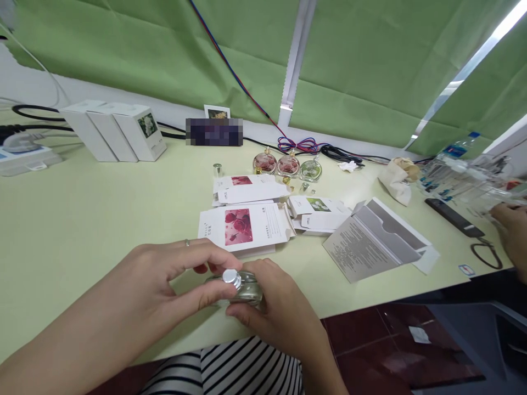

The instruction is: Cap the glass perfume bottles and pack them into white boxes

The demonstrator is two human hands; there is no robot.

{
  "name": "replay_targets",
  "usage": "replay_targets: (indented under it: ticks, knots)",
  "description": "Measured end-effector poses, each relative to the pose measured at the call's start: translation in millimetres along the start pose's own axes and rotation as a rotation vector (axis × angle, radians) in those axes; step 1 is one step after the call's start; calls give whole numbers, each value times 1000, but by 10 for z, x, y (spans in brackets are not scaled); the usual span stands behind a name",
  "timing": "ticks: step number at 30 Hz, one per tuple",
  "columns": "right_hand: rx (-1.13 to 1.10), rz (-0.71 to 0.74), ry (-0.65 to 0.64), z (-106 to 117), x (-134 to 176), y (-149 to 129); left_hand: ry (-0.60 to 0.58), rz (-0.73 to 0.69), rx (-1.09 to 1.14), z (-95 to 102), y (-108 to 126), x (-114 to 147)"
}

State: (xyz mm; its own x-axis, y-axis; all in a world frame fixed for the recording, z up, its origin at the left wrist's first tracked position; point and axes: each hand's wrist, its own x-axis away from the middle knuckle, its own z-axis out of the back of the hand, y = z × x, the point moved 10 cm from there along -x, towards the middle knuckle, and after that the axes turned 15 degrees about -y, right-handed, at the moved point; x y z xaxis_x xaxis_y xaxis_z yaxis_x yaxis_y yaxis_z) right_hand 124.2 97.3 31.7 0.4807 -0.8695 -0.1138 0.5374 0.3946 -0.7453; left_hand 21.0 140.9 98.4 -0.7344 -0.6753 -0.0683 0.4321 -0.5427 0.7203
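A clear glass perfume bottle (249, 292) is held just over the table's front edge, its silver top (231, 277) facing up toward me. My right hand (278, 304) grips the glass body from the right. The thumb and forefinger of my left hand (177, 277) close around the silver top from the left. Fingers hide much of the bottle. Just beyond my hands lies a flattened white carton with a red rose picture (237, 226). Behind it are another rose carton (251, 189) and a white-flower carton (319, 211).
An open grey-backed box (370, 241) lies to the right. Three round perfume bottles (288, 164) stand at the back among small caps. White boxes (123, 131) stand back left. A black phone (453, 216), clear bottles (465, 175) and another person's hand (513, 230) are at right.
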Motion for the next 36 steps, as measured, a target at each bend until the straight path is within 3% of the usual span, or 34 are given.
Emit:
replay_targets:
  ticks: [9,13,18,24,30,36]
  knots:
    - [-16,20,13,12,4,-24,-7,17,11,-37,-59,5]
    - [8,23,24,28,9,-32,1,131,51,-39,-179,46]
    - [38,42,38,54,17,-77,67,311,412,-53,-442,118]
    - [28,189,109,129,78,-224,-54,221,892,-333,-447,44]
    - [-129,252,194,239,152,-205,-89,276,1105,-520,-454,42]
    - [-177,234,162,231,131,-180,-129,266,1181,-631,-369,3]
